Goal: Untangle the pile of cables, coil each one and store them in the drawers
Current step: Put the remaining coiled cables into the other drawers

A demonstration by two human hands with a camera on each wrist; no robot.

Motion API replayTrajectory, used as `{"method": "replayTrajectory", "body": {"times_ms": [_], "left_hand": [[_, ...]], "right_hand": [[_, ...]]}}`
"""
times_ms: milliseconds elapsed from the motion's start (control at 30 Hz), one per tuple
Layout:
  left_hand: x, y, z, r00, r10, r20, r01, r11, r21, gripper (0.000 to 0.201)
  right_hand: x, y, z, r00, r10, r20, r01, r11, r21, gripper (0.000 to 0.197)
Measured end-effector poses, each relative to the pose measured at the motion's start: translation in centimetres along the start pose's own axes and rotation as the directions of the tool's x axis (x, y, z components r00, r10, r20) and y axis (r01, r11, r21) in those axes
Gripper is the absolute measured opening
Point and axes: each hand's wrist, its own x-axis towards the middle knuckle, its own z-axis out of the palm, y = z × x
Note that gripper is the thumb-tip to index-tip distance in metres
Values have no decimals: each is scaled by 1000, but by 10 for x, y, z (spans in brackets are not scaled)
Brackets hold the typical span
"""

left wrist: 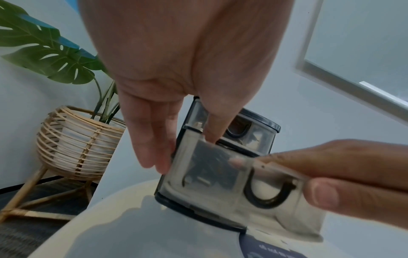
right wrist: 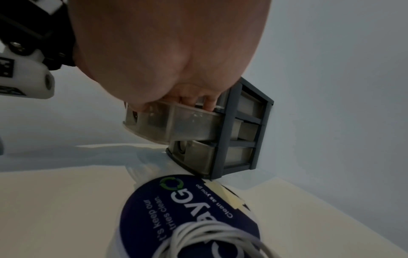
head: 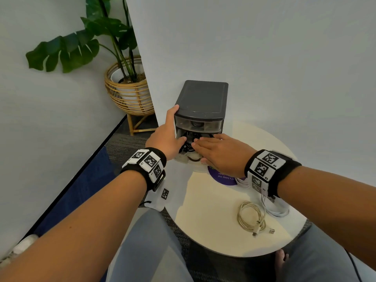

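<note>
Small drawer unit (head: 202, 102) of dark matte plastic, boxy with rounded corners, against the wall at the far edge of the round, glossy cream bench (head: 211, 212). Middle drawer (left wrist: 223, 179), translucent and smoky, pulled out, black cable (head: 188, 142) bundled inside. Left hand (head: 167, 135) spread flat against the unit's side, fingers straight. Right hand (head: 218, 150) laid flat over the open drawer, fingers straight, thumb at its front. Beige coiled cable (head: 252, 217) and white coil (head: 274, 206) near the bench's right edge, beside a purple round sticker (right wrist: 187, 211).
</note>
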Motion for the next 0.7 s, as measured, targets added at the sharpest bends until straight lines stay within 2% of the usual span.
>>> {"method": "replayTrajectory", "body": {"times_ms": [100, 167, 233, 333, 433, 467, 533, 600, 700], "left_hand": [[1, 4, 2, 999, -9, -35, 9, 1000, -4, 91], [2, 6, 3, 999, -12, -47, 11, 1000, -17, 89], [4, 7, 3, 998, -20, -54, 19, 1000, -25, 87], [6, 8, 3, 997, -21, -71, 16, 997, -75, 80], [9, 5, 5, 998, 5, -62, -18, 979, -202, 81], [11, 4, 6, 999, 12, -51, -24, 970, -241, 82], [15, 0, 7, 999, 28, -19, -32, 950, -310, 88], [17, -3, 9, 998, 58, 16, -49, 934, -354, 98], [19, -5, 9, 994, 97, 58, -69, 926, -371, 108]], "right_hand": [[4, -4, 2, 989, 64, -131, -77, 993, -95, 49], [5, -5, 3, 966, 131, -224, -169, 972, -162, 38], [9, -2, -1, 939, 210, -273, -263, 949, -174, 36], [13, 3, -5, 872, 315, -375, -366, 928, -70, 44], [11, 5, -10, 784, 399, -475, -417, 906, 73, 52], [10, 5, -11, 762, 437, -479, -426, 894, 137, 58], [9, 10, -11, 742, 532, -409, -460, 847, 266, 80], [9, 16, -7, 761, 575, -300, -475, 809, 348, 95], [10, 24, -4, 796, 557, -237, -435, 800, 414, 98]]}}
